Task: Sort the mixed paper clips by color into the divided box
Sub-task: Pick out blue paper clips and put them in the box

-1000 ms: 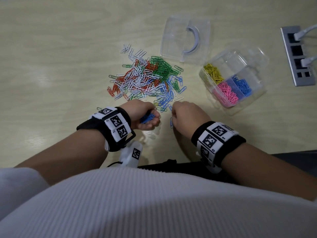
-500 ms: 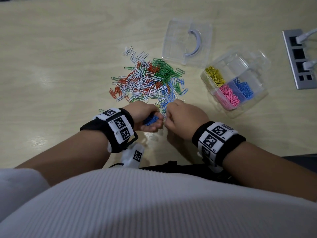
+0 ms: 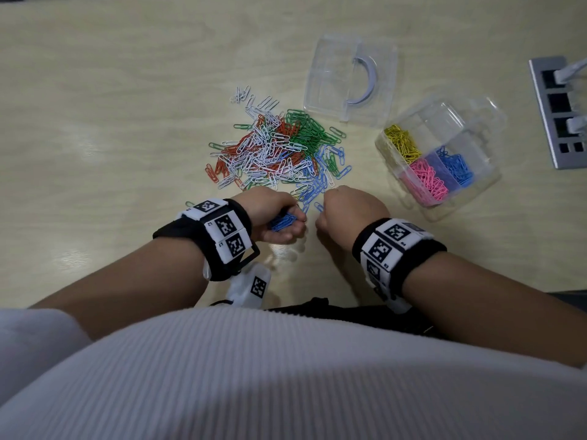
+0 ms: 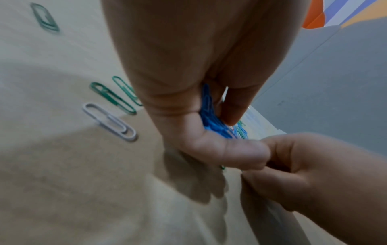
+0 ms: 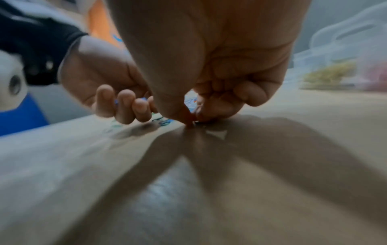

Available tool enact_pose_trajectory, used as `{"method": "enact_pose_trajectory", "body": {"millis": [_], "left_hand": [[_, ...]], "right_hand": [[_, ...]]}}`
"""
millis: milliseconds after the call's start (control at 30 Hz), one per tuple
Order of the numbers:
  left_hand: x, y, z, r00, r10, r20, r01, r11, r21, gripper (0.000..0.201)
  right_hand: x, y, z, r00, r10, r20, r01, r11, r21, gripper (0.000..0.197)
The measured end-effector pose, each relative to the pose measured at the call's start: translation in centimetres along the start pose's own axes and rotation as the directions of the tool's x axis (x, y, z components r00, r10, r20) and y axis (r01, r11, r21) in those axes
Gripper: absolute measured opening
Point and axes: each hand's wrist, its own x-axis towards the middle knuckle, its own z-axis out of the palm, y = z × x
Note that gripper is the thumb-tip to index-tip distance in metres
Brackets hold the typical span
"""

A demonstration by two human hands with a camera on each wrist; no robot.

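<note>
A mixed pile of paper clips (image 3: 279, 154) in white, orange, green and blue lies mid-table. The clear divided box (image 3: 476, 128) stands to its right with yellow clips (image 3: 401, 142), pink clips (image 3: 428, 182) and blue clips (image 3: 454, 163) in separate compartments. My left hand (image 3: 286, 217) rests at the pile's near edge and grips a bunch of blue clips (image 4: 211, 122). Beside it, my right hand (image 3: 320, 211) is curled. Its thumb and forefinger (image 5: 192, 117) pinch down on the tabletop among the loose blue clips, apparently on a blue one that blur partly hides.
The box's clear lid (image 3: 349, 81) lies beyond the pile. A grey power strip (image 3: 562, 112) with white plugs sits at the right edge. A white clip (image 4: 111, 122) and green clips (image 4: 113, 96) lie loose left of my left hand.
My right hand went to the left hand half a second ago, then moved back right to the table at the pile's edge. The left hand keeps its blue bunch and has hardly moved.
</note>
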Motion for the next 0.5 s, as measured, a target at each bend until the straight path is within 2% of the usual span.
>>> {"method": "enact_pose_trajectory", "body": {"millis": [100,200,367,433,500], "left_hand": [[0.0,0.1,0.1,1.000,0.014,-0.014,-0.014,1.000,0.000,0.032],[0.1,-0.1,0.1,1.000,0.007,-0.023,-0.008,1.000,-0.010,0.034],[0.2,-0.1,-0.1,1.000,-0.004,-0.030,0.003,1.000,-0.030,0.036],[0.2,-0.1,-0.2,1.000,0.000,-0.031,-0.001,0.999,-0.044,0.034],[0.2,-0.2,-0.3,0.999,0.015,-0.045,-0.018,0.998,-0.062,0.027]], "right_hand": [[-0.1,-0.2,0.1,0.999,0.005,-0.041,-0.005,1.000,0.005,0.021],[0.0,-0.3,0.3,0.996,0.018,-0.082,-0.015,0.999,0.037,0.020],[0.2,-0.2,-0.3,0.999,-0.032,-0.033,0.029,0.997,-0.069,0.027],[-0.1,-0.3,-0.8,0.994,-0.081,-0.075,0.074,0.993,-0.094,0.028],[-0.6,-0.8,-1.3,0.972,-0.199,-0.126,0.202,0.979,0.005,0.026]]}}
